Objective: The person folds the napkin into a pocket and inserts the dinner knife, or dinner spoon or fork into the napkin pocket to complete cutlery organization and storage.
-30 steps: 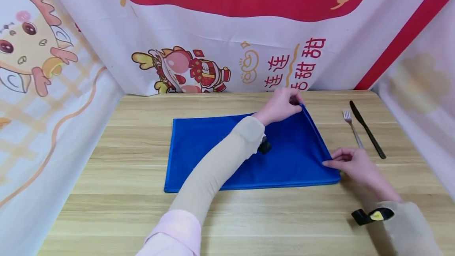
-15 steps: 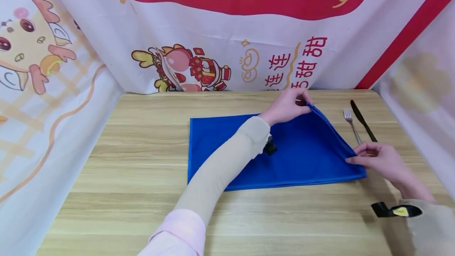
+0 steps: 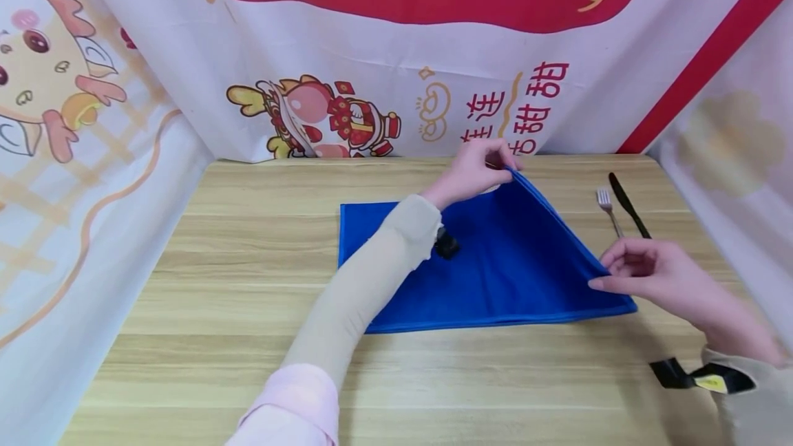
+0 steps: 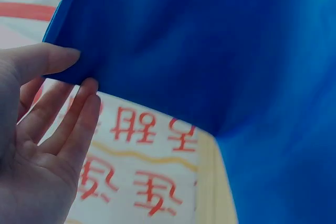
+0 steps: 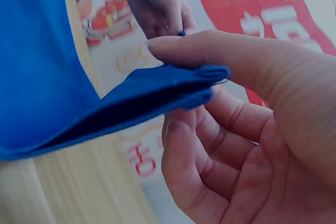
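Blue cloth (image 3: pixel 495 288) lay on the wooden table (image 3: pixel 204 281), from the middle toward the right edge. Its right end had just been lifted higher, so it stood up like a slope and only part of the cloth rested on the wood.

Nearest, by the table's near right corner, a black strap (image 3: pixel 712 380) sat at the right sleeve. Past it, the right hand (image 3: pixel 659 277) pinched the cloth's right end between thumb and fingers, close to its near corner. The right wrist view showed two layers there with a dark gap between them. Farther off, by the table's back edge, the left hand (image 3: pixel 472 172) pinched the far right corner of the cloth and held it up. A fork (image 3: pixel 606 202) and a black knife (image 3: pixel 627 204) lay near the table's back right corner, their near ends hidden by the right hand. Behind the back edge hung a red and white printed sheet (image 3: pixel 409 43).

A second earlier, the cloth sat more to the left. The right hand was farther left too, the left hand was a bit lower, and the whole knife showed.
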A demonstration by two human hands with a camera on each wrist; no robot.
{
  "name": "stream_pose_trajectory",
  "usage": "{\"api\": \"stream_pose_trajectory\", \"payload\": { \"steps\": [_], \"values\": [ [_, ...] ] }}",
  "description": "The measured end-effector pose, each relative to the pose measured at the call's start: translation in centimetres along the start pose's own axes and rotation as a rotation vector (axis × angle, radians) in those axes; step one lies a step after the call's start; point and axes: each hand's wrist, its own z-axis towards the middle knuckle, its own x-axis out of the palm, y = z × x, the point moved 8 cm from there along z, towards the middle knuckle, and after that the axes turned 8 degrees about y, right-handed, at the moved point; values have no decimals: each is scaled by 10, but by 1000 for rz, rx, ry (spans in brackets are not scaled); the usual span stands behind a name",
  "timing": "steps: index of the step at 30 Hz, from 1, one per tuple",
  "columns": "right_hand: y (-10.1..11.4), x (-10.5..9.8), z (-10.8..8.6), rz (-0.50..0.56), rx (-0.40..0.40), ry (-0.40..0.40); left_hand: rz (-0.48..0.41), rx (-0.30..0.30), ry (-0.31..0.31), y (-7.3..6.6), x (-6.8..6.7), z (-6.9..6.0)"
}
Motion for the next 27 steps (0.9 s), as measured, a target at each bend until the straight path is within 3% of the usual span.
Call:
{"api": "stream_pose_trajectory", "payload": {
  "steps": [5, 10, 15, 21, 24, 27],
  "values": [
    [30, 18, 5, -27, -74, 40, -21, 29, -39, 0, -25, -20],
    [49, 30, 7, -74, -106, 20, 11, -8, -66, 7, -46, -42],
    [66, 33, 10, -93, -175, -45, 56, -32, -89, 15, -65, -65],
    [97, 41, 16, -56, -261, -141, 106, -38, -168, 15, -89, -88],
    [115, 54, 22, 0, -313, -105, 127, -41, -199, 9, -100, -98],
    [134, 69, 27, 37, -415, -42, 138, -36, -210, -1, -110, -105]
  ]
}}
